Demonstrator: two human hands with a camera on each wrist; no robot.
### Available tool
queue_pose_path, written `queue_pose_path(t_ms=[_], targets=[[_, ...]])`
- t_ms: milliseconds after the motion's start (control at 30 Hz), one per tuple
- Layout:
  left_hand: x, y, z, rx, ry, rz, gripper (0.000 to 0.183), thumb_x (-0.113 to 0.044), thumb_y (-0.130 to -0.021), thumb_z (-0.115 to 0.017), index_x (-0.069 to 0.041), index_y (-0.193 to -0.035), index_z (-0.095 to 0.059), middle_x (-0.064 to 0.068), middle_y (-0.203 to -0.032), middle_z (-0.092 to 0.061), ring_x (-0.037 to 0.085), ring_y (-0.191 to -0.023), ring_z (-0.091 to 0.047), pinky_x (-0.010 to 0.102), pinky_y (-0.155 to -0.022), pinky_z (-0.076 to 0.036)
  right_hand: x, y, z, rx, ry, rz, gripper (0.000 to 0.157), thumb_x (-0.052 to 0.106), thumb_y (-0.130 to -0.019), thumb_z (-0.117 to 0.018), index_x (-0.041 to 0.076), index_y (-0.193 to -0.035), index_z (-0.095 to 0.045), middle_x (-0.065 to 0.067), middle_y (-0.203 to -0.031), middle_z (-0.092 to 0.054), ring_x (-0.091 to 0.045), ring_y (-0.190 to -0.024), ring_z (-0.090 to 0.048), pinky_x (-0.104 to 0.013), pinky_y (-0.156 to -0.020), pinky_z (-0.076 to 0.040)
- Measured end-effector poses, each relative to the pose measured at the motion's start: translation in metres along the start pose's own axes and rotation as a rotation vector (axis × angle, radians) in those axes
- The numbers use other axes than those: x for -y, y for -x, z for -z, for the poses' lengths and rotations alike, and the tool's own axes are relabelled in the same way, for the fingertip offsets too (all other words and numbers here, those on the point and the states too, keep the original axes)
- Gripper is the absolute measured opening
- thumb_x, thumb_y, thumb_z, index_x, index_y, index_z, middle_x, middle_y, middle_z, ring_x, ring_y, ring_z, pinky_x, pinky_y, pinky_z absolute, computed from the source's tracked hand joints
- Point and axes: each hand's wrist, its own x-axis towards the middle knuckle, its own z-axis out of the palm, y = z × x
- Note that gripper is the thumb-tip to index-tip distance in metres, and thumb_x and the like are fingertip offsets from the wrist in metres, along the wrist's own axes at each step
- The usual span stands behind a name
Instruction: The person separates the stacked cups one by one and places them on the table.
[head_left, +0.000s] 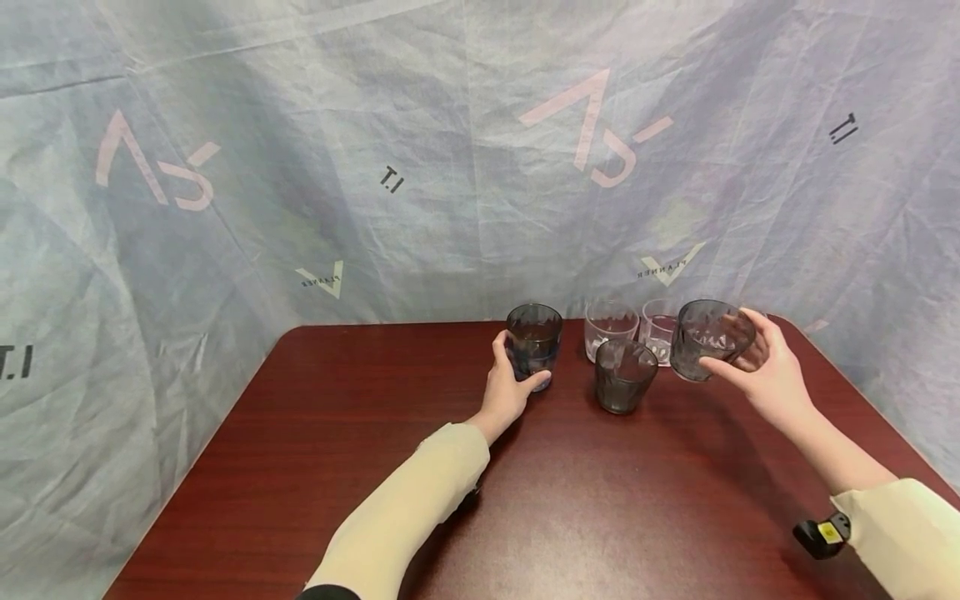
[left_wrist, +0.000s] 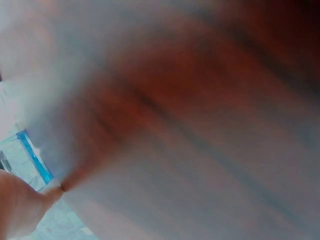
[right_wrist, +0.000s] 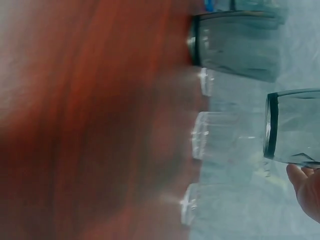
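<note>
Fingers of the left hand [head_left: 505,402] grip a dark, bluish-based glass tumbler [head_left: 536,343] near the far edge of the red-brown tabletop [head_left: 322,433]; the right hand [head_left: 772,379] grips a smoky-grey glass tumbler [head_left: 693,346], its lifted base clearest from the right wrist.

Twelve o'clock: my dark-grey tumbler [head_left: 535,333], bluish low down. One o'clock: my smoke-grey tumbler [head_left: 693,346]. Table [head_left: 300,450] red-brown, darker-streaked; my sleeves [head_left: 412,500] cream. Backdrop cloth [head_left: 450,242] grey-blue, printed pink, black, yellowish.

Three dark glasses [head_left: 621,387], three clear glasses [head_left: 602,333]
</note>
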Motion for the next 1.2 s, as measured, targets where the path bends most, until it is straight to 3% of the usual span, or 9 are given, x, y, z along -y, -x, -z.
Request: queue_pose_path(t_ms=[267, 500, 633, 967, 1200], targets=[[0.002, 0.0, -0.001, -0.005, -0.001, -0.003, 0.091, -0.03, -0.087, -0.074, -0.019, -0.152, -0.011, 0.018, -0.142, -0.045, 0.028, -0.13, -0.045, 0.047, -0.102, -0.039, -0.02, 0.008, 0.0, 0.048, 0.014, -0.077, 0.079, -0.006, -0.083, -0.074, 0.005, -0.144, -0.024, 0.01, -0.126, -0.048, 0.01, -0.107, -0.049, -0.006, -0.083, -0.042], [0.002, 0.0, -0.001, -0.004, 0.003, 0.002, 0.091, -0.03, -0.087, -0.074, -0.021, -0.152, -0.011, 0.017, -0.144, -0.043, 0.028, -0.132, -0.042, 0.047, -0.103, -0.038, -0.03, 0.01, 0.0, 0.11, 0.149, -0.143, 0.087, 0.008, -0.086, -0.075, -0.01, -0.145, -0.015, -0.029, -0.132, -0.042, 0.014, -0.098, -0.044, -0.003, -0.076, -0.039], [0.001, 0.0, 0.0, -0.002, 0.003, 0.007, 0.091, -0.029, -0.087, -0.074, -0.021, -0.152, -0.011, 0.017, -0.145, -0.042, 0.028, -0.133, -0.042, 0.047, -0.103, -0.037, -0.034, 0.011, -0.003, 0.118, 0.164, -0.143, 0.085, 0.006, -0.086, -0.075, -0.013, -0.143, -0.016, -0.034, -0.129, -0.042, 0.018, -0.093, -0.042, -0.003, -0.074, -0.039], [0.0, 0.0, 0.001, 0.004, 0.002, 0.011, 0.091, -0.029, -0.088, -0.074, -0.023, -0.152, -0.01, 0.016, -0.145, -0.042, 0.028, -0.132, -0.042, 0.047, -0.103, -0.037, -0.043, 0.013, -0.009, 0.143, 0.129, -0.115, 0.084, 0.0, -0.084, -0.075, -0.013, -0.142, -0.016, -0.034, -0.13, -0.041, 0.016, -0.101, -0.042, -0.003, -0.079, -0.037], [-0.001, 0.0, 0.001, 0.002, 0.004, 0.005, 0.091, -0.028, -0.087, -0.074, -0.022, -0.152, -0.01, 0.016, -0.144, -0.043, 0.027, -0.132, -0.043, 0.046, -0.104, -0.037, -0.049, 0.012, -0.009, 0.131, 0.126, -0.086, 0.082, -0.006, -0.082, -0.074, -0.012, -0.141, -0.018, -0.014, -0.125, -0.049, 0.017, -0.104, -0.042, -0.004, -0.083, -0.035]])
